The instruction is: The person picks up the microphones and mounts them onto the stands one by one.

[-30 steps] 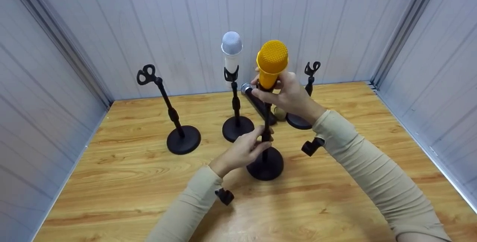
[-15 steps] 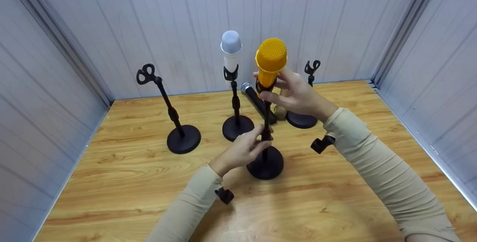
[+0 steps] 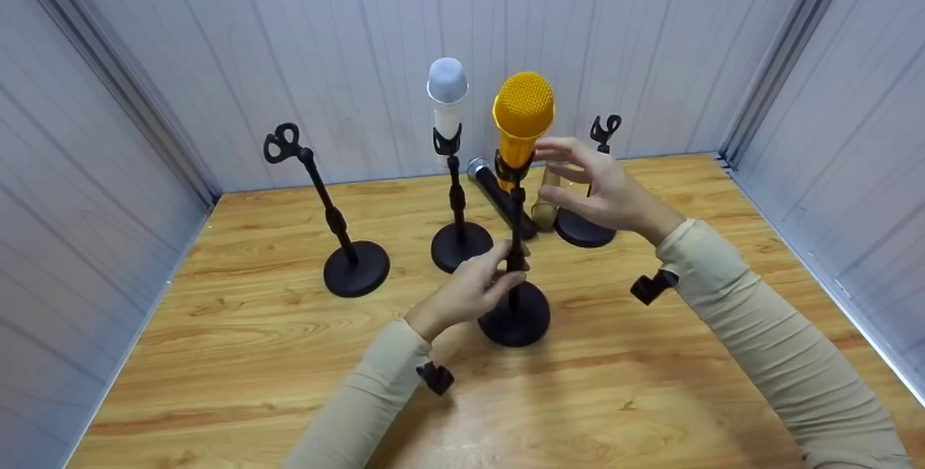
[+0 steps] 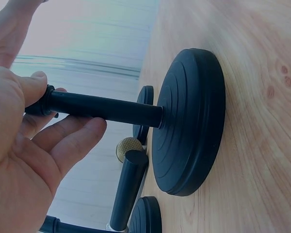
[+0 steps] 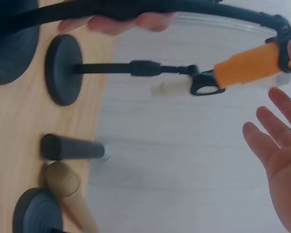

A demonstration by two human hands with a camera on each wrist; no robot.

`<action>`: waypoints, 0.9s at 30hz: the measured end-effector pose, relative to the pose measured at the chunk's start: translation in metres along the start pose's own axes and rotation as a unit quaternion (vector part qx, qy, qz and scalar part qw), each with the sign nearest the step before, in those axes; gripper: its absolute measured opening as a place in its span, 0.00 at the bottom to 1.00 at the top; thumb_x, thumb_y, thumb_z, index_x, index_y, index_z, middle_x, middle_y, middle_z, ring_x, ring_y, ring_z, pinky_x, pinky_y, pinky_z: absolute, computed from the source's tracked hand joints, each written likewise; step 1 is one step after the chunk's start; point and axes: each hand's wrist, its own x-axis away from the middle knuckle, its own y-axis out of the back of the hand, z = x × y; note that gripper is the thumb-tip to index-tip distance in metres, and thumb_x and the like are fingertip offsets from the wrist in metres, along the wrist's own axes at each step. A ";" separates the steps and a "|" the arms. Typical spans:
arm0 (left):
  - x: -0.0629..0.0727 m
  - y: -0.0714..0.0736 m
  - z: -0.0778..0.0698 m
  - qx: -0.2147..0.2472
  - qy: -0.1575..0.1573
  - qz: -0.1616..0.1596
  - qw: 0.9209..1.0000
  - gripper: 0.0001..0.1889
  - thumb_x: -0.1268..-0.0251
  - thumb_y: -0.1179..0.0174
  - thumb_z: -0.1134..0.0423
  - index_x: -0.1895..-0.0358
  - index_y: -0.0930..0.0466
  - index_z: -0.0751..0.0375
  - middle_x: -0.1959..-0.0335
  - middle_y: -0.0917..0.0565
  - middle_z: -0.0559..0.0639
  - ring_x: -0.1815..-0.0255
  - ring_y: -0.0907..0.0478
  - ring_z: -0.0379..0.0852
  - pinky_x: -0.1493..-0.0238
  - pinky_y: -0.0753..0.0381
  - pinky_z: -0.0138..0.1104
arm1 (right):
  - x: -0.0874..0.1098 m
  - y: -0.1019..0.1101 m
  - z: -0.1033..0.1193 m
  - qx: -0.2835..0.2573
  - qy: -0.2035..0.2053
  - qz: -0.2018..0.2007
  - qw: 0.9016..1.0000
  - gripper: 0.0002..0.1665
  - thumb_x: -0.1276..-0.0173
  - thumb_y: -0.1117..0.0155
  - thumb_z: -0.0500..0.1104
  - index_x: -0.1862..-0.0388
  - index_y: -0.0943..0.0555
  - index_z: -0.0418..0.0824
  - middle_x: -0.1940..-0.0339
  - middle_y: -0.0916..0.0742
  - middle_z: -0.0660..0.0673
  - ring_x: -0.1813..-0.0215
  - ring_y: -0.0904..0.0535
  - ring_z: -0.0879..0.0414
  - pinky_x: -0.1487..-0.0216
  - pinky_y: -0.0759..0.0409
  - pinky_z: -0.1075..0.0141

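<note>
A yellow microphone [image 3: 525, 111] sits head up in the clip of a black desk stand [image 3: 515, 316]. My left hand [image 3: 470, 292] grips that stand's pole low down, thumb and fingers around it; the left wrist view shows the hand [image 4: 36, 141] on the pole above the round base [image 4: 189, 121]. My right hand [image 3: 603, 183] is just right of the yellow microphone, fingers spread and holding nothing. In the right wrist view a gap shows between most of the fingers [image 5: 266, 138] and the orange-looking microphone body [image 5: 247, 65]; contact at the frame's edge cannot be told.
Behind stands a white microphone [image 3: 447, 89] in its own stand [image 3: 462, 246]. A black microphone [image 3: 498, 198] and a gold one [image 3: 545, 209] lie on the table. Stands with bare clips are at left [image 3: 356, 269] and right [image 3: 584, 229]. Panel walls [image 3: 347, 57] enclose the table.
My right hand has let go of the yellow microphone and moved off to the right, its fingers opening. The left hand keeps its grip on the pole, and the stand stays in place.
</note>
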 end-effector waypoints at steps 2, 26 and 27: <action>0.000 0.000 0.000 -0.009 0.000 -0.002 1.000 0.15 0.20 0.47 0.64 0.37 0.30 0.61 0.42 0.19 0.56 0.41 0.19 0.42 0.46 0.19 0.30 | 0.006 0.001 -0.005 -0.001 -0.015 0.018 1.000 0.33 0.30 0.32 0.31 0.28 0.30 0.35 0.32 0.22 0.41 0.30 0.26 0.48 0.33 0.26 0.52; 0.000 0.000 -0.002 -0.025 0.018 -0.003 1.000 0.14 0.20 0.46 0.62 0.38 0.29 0.60 0.42 0.20 0.53 0.41 0.21 0.41 0.44 0.21 0.29 | 0.048 -0.032 -0.063 0.041 -0.178 0.301 0.936 0.55 0.34 0.27 0.56 0.18 0.44 0.37 0.22 0.35 0.36 0.26 0.33 0.38 0.29 0.33 0.46; 0.000 0.000 -0.001 -0.023 0.018 -0.004 1.000 0.15 0.20 0.46 0.62 0.37 0.30 0.60 0.41 0.20 0.53 0.41 0.21 0.41 0.44 0.21 0.30 | 0.050 -0.034 -0.065 0.046 -0.172 0.310 0.934 0.55 0.34 0.27 0.57 0.18 0.44 0.37 0.22 0.35 0.37 0.27 0.32 0.39 0.29 0.32 0.46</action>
